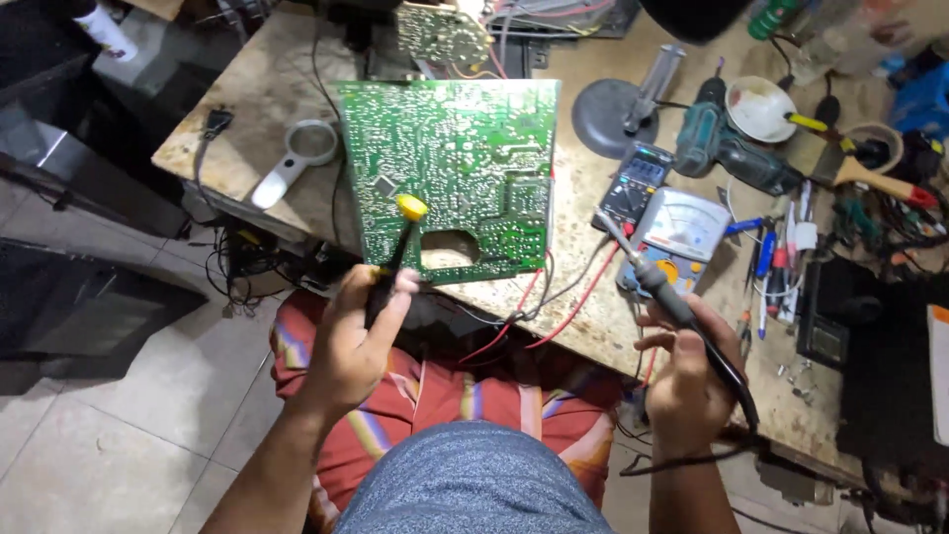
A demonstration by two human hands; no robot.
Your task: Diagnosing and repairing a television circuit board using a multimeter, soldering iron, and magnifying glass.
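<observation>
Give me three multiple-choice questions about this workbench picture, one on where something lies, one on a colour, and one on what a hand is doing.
1. Where does the magnifying glass lie?
A. Left of the green circuit board
B. On the board
C. On the floor

2. What colour is the tip of the tool in the left hand?
A. Red
B. Yellow
C. Blue

3. What does the right hand hold?
A. Nothing
B. The cordless drill
C. The soldering iron

Answers:
1 A: it rests on the bench beside the board's left edge.
2 B: the knob end over the board is yellow.
3 C: fingers wrap its dark handle, cord trailing.
</observation>
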